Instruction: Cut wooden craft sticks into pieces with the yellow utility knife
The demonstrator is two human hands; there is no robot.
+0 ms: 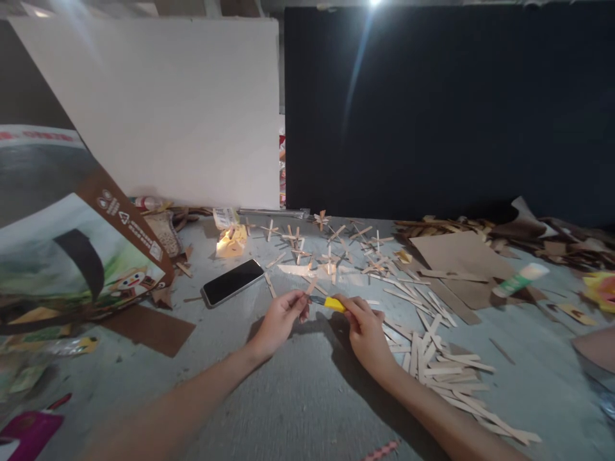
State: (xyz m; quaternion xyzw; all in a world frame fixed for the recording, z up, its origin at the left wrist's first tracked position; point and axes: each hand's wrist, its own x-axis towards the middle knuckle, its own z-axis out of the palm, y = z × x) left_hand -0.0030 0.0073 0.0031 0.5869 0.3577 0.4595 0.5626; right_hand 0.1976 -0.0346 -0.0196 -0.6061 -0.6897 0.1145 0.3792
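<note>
My right hand [362,326] grips a yellow-handled utility knife [335,304], its grey end pointing left. Pinched in the fingers of my left hand [287,315] is a short wooden craft stick [312,285]. The knife's tip meets the stick close to my left fingertips; whether it cuts into the wood is too small to tell. Just beyond my hands stand several small crossed-stick pieces [329,261]. A heap of loose craft sticks [456,371] spreads to the right of my right hand.
A phone [234,282] lies left of my left hand. On the right are brown cardboard [456,253] and a glue stick [521,280]. A printed bag [96,250] stands at the left. White [168,102] and black [446,109] boards rise behind.
</note>
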